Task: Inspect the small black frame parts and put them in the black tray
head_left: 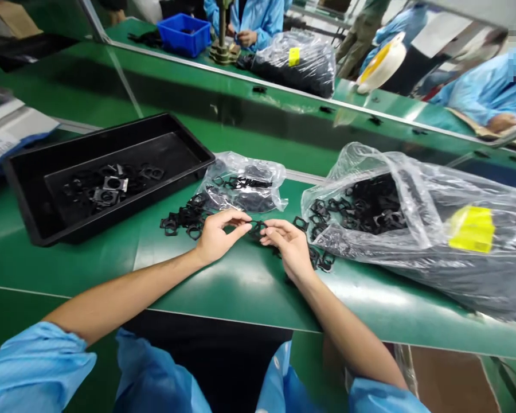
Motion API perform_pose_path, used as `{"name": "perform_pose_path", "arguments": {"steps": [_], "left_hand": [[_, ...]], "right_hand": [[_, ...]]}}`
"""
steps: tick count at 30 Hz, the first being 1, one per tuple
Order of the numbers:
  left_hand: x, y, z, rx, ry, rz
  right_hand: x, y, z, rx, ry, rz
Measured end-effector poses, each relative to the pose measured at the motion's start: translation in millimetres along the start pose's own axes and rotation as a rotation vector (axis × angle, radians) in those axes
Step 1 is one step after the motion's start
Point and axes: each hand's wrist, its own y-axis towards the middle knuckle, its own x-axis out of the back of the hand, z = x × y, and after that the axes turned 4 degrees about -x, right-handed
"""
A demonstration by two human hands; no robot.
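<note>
One small black part (258, 224) is over the counter (241, 295), with the left hand (218, 236) and right hand (293, 248) each pinching an end. The fingers (242, 229) are narrow on it, though its shape is hard to see. Two hands maybe keep it steady. From it, the black tray (159, 152) sits at ten o'clock, the big clear bag (423, 209) at three.

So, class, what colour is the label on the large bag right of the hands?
The label is bright yellow, seen in the head view.
</note>
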Motion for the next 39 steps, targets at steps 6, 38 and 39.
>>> {"name": "perform_pose_path", "arguments": {"steps": [6, 38, 39], "left_hand": [[-2.0, 0, 0, 0.05, -0.037, 0.007], [4.3, 5, -4, 0.002, 0.025, 0.053], [4.4, 5, -6, -0.003, 0.025, 0.066]], "right_hand": [[-1, -1, 0, -0.049, 0.061, -0.006], [4, 2, 1, 0.183, -0.201, -0.071], [4, 1, 1, 0.198, -0.216, -0.072]]}}
